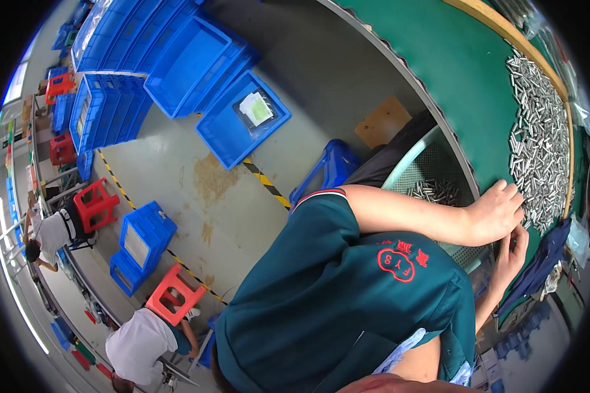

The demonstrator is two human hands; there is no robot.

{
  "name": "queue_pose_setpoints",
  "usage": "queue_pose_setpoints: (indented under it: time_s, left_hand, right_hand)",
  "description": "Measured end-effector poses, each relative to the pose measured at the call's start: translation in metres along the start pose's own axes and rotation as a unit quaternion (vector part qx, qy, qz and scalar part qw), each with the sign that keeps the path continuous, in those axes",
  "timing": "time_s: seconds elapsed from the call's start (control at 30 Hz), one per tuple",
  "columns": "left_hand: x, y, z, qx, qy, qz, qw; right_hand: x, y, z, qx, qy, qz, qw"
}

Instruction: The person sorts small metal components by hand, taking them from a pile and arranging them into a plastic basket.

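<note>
My left hand (495,212) is closed at the near edge of the green tabletop, its knuckles beside a long pile of small silver metal pins (537,144). Just below it, my right hand (514,252) has its fingers bent and pressed together, close against the left. Whatever the fingers of either hand hold is too small or hidden to make out. Under my left forearm, a pale green mesh basket (410,157) holds more metal pins (434,191), partly hidden by the arm.
A wooden strip (557,85) borders the table's far side; clear plastic bags (577,239) and dark blue cloth (537,255) lie nearby. Blue crates (226,154) stand on the floor at left. Red stools (175,295) and two people (139,344) are farther off.
</note>
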State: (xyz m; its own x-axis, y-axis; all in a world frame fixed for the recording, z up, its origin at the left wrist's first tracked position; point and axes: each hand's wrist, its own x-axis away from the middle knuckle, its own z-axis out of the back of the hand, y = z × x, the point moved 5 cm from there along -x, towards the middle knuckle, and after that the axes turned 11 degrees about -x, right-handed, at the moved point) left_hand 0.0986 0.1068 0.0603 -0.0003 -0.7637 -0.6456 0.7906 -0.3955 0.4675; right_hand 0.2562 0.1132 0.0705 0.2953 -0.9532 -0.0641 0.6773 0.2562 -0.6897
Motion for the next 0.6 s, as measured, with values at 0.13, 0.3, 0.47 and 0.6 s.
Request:
queue_pose_setpoints:
  time_s: [0.13, 0.3, 0.47, 0.6]
  left_hand:
    - [0.0, -0.005, 0.005, -0.003, -0.01, 0.002, 1.0]
    - [-0.002, -0.013, 0.018, 0.078, -0.044, -0.037, 0.995]
    - [0.003, -0.033, 0.033, -0.01, -0.108, -0.011, 0.994]
    - [0.0, -0.034, 0.037, 0.014, -0.136, -0.04, 0.99]
  right_hand:
    - [0.001, -0.007, -0.009, -0.023, 0.037, 0.004, 0.999]
    - [0.001, -0.027, -0.015, -0.027, 0.045, 0.001, 0.999]
    - [-0.015, -0.052, -0.034, -0.034, 0.063, 0.064, 0.995]
    - [-0.012, -0.051, -0.029, -0.042, 0.073, 0.068, 0.994]
